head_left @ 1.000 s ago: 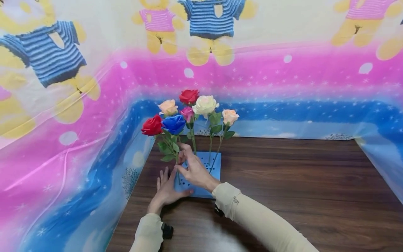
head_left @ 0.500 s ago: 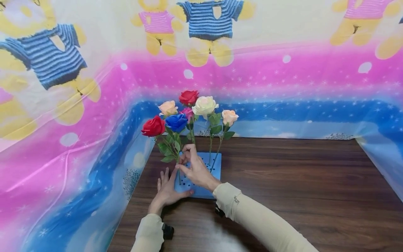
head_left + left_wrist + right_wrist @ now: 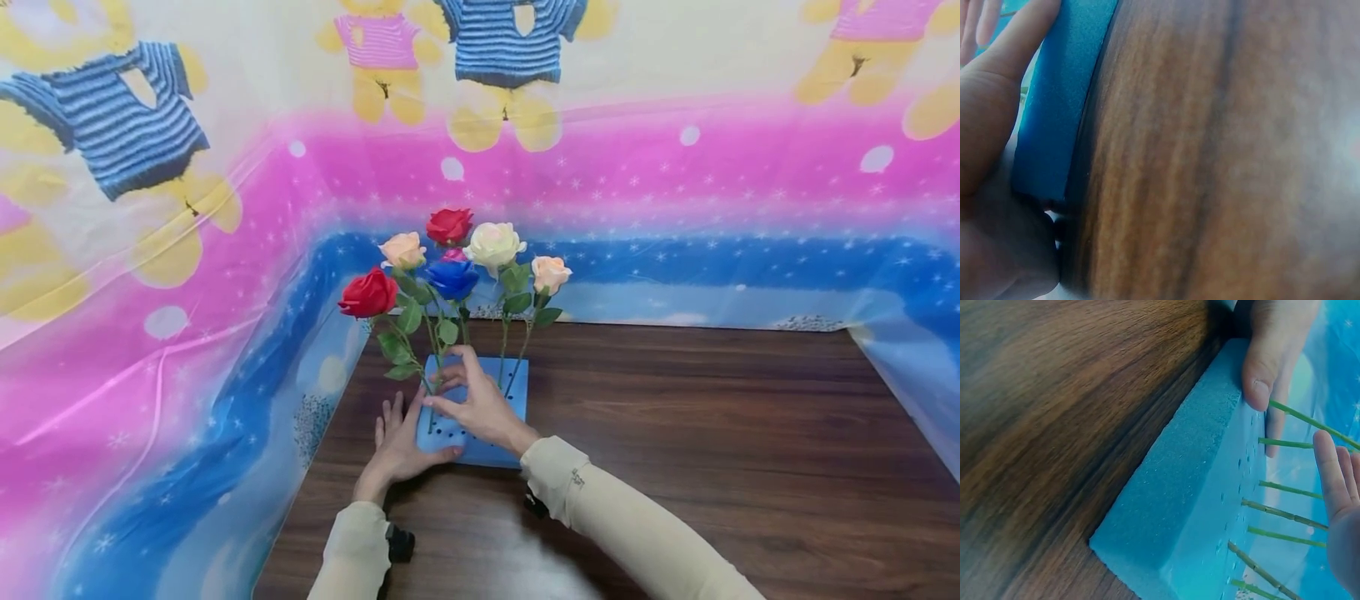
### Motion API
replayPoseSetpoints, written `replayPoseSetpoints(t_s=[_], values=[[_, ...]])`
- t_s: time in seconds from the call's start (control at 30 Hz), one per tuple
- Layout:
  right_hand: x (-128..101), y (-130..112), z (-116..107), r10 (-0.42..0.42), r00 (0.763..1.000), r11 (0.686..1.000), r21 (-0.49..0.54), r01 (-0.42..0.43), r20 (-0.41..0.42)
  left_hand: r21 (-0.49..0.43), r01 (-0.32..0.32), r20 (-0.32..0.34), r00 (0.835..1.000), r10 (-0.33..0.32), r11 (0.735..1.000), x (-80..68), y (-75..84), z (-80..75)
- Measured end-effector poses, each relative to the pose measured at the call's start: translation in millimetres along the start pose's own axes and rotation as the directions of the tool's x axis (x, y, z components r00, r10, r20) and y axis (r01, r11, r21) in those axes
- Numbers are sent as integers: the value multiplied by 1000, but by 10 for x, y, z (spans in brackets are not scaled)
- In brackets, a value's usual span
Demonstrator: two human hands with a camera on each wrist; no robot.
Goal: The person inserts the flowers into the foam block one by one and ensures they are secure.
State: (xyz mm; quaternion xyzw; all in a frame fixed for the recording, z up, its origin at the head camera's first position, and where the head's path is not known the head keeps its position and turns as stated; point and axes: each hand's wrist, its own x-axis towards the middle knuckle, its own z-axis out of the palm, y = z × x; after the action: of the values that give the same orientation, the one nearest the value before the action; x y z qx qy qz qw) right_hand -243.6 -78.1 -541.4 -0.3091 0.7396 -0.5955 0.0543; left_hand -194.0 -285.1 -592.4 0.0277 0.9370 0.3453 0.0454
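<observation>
a printed plastic backdrop [image 3: 187, 250] with cartoon bears and pink and blue bands rose behind and to the left of a dark wood-grain worktop [image 3: 712, 433]. near the back left corner of the worktop lay a blue foam block [image 3: 517, 379], flat on the wood, its top dotted with small holes. seven artificial roses stood upright in it, their thin green stems [image 3: 1285, 512] pushed into the holes: a red rose [image 3: 367, 293] leaning out to the left, a blue rose [image 3: 453, 278] just behind the hands, and peach, red, cream and pink heads clustered further back. the left hand [image 3: 397, 446] lay spread and flat against the near left edge of the block, thumb [image 3: 1263, 362] pressed along its front edge, fingers straight, holding nothing but steadying the foam. the right hand [image 3: 480, 404] hovered over the top of the block with thumb and forefinger brought together at the base of the blue rose's stem [image 3: 435, 367], apparently pinching it where it entered the foam; the right wrist view showed only straightened fingers beside the stems, so the pinch is judged from the head view. the foam looked light and soft, easily dented and liable to slide or tip, hence best held down with a flat palm at its edge. the stems seemed thin, wiry and bendable, best taken low down near the foam, not by the cloth-like heads.
</observation>
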Motion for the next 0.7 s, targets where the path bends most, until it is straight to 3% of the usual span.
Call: replayPoseSetpoints(t_s=[0.23,0.43,0.7], values=[[-70,11,-63,16,1000,1000,-8,-16,-27,-50,-44,-39,998,42,998,35,-109,80],[-137,34,-121,13,999,1000,-10,-13,-45,-7,-2,-24,1000,2,1000,88,-139,119],[-237,-3,-233,5,999,990,142,2,-48,-13,3,-20,1000,-3,1000,73,-92,94]])
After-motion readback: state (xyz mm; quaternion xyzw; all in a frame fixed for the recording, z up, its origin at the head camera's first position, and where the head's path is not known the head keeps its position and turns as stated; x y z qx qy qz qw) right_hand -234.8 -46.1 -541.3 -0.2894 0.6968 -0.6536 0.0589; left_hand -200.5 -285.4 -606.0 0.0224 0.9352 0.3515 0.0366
